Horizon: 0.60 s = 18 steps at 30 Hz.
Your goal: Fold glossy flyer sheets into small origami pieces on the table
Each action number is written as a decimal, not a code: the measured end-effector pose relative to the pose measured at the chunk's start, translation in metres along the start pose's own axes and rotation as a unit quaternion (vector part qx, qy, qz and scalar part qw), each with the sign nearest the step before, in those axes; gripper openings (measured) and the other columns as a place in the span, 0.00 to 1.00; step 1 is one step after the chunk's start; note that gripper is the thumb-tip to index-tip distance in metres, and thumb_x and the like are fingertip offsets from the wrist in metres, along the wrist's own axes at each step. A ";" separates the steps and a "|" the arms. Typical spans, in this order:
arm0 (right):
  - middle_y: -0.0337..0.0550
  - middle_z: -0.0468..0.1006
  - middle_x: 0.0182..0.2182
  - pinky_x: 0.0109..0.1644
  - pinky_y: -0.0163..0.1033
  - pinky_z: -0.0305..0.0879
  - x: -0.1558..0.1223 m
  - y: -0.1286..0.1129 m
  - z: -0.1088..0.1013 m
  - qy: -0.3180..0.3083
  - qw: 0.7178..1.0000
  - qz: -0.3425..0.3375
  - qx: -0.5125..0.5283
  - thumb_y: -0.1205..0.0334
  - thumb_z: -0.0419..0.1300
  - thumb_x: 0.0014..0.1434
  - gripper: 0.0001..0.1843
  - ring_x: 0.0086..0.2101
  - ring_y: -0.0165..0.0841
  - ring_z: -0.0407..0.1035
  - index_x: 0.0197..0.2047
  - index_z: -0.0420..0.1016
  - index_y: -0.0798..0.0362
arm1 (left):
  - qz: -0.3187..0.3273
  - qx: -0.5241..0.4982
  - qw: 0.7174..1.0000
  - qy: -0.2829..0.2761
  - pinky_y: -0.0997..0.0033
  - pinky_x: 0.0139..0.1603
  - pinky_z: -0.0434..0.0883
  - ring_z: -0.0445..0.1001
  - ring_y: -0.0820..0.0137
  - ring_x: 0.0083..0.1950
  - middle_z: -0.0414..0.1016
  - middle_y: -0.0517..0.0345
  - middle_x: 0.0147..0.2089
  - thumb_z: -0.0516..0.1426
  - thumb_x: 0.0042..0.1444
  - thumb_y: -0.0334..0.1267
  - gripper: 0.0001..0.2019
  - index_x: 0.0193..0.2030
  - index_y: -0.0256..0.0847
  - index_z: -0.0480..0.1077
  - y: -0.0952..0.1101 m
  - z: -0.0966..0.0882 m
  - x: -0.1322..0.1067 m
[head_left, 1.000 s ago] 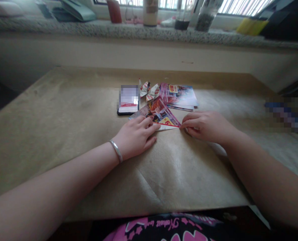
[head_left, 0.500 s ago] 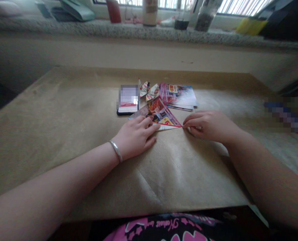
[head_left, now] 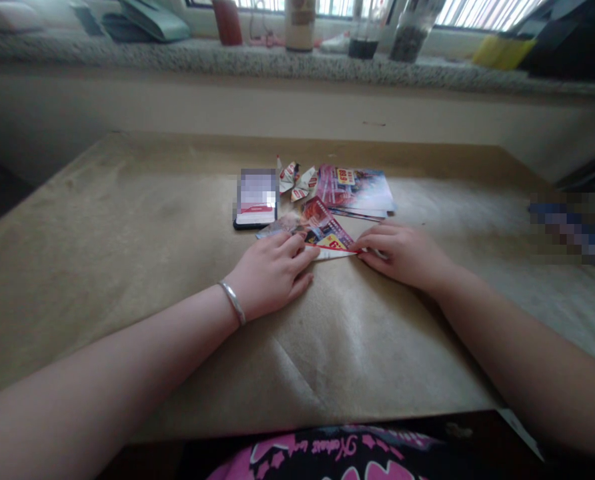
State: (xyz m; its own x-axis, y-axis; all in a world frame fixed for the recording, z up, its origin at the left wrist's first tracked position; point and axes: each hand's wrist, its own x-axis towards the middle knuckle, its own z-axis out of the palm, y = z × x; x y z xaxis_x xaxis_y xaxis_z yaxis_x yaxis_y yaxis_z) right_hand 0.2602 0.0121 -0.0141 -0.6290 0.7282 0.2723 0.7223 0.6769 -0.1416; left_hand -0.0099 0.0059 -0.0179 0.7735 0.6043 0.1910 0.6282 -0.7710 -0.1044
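Observation:
A printed paper flyer (head_left: 324, 227), folded into a triangle with a white strip along its near edge, lies on the table. My left hand (head_left: 272, 270) rests flat over its left part, fingers spread, holding it down and covering that corner in part. At the pointed right corner, the thumb and fingers of my right hand (head_left: 400, 253) are pinched on the paper. Just beyond the flyer sit a folded paper figure (head_left: 305, 183) with white and red petals and a stack of printed flyers (head_left: 365, 190).
A phone (head_left: 255, 200) lies left of the paper figure, its screen blurred. A blurred blue item (head_left: 575, 233) is at the table's right side. Several jars and bottles (head_left: 300, 27) stand on the stone windowsill (head_left: 257, 63) behind the table (head_left: 127, 227).
My right hand has shifted slightly left along the flyer's pointed corner, its fingers now further over the paper. My left hand has stayed in place.

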 end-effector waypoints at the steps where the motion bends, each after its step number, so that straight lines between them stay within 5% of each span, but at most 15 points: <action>1: 0.45 0.80 0.38 0.43 0.39 0.66 0.001 -0.002 0.001 0.001 1.000 0.002 -0.013 0.63 0.55 0.60 0.11 0.39 0.36 0.71 0.42 0.78 0.51 | 0.000 0.002 1.000 0.000 0.56 0.55 0.66 0.66 0.57 0.54 0.68 0.45 0.55 0.47 0.64 0.46 0.21 0.59 0.40 0.65 0.000 0.000 0.000; 18: 0.44 0.77 0.34 0.37 0.36 0.62 0.002 -0.005 0.003 0.008 0.999 0.007 -0.054 0.63 0.54 0.61 0.12 0.34 0.33 0.69 0.40 0.80 0.50 | 0.010 0.026 0.999 0.021 0.59 0.54 0.67 0.68 0.59 0.52 0.69 0.45 0.54 0.47 0.64 0.46 0.21 0.58 0.38 0.66 0.001 0.001 0.001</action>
State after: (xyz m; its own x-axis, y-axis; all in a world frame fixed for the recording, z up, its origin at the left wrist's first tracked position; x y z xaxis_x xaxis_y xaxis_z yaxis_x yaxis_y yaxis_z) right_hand 0.2547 0.0108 -0.0157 -0.6148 0.7345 0.2871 0.7578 0.6511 -0.0431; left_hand -0.0086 0.0057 -0.0186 0.7829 0.5783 0.2294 0.6164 -0.7713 -0.1590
